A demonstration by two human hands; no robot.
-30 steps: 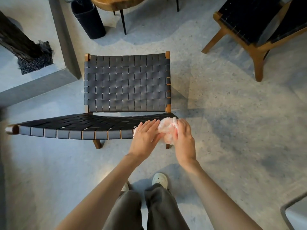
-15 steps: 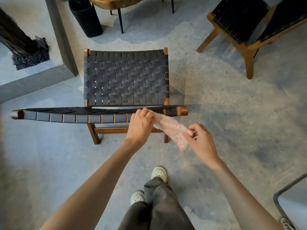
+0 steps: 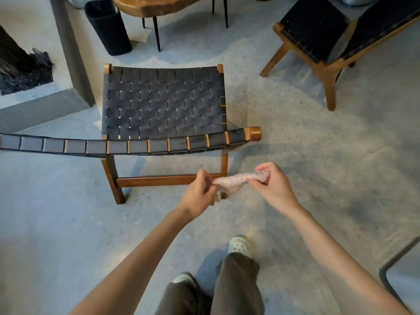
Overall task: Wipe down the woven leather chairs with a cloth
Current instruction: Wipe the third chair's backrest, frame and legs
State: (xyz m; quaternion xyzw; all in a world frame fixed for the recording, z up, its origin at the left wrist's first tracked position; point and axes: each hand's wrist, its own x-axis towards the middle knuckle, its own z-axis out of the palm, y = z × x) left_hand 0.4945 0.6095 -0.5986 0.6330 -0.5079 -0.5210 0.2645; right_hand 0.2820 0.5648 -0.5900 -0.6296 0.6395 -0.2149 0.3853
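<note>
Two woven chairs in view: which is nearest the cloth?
The middle chair, straight ahead: the cloth, pinched between left hand and right hand, hangs by its lower rail. The other chair stands off at upper right.

The cloth (image 3: 236, 180) spans between the left hand (image 3: 200, 192) and right hand (image 3: 275, 187). The woven chair (image 3: 163, 103) stands just beyond the hands, with a second chair (image 3: 318, 30) farther beyond on the right.

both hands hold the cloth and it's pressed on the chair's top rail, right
Not pressed on it: the left hand and right hand do hold the cloth, but the head view shows it clear of the chair's top rail, nearer the person.
</note>
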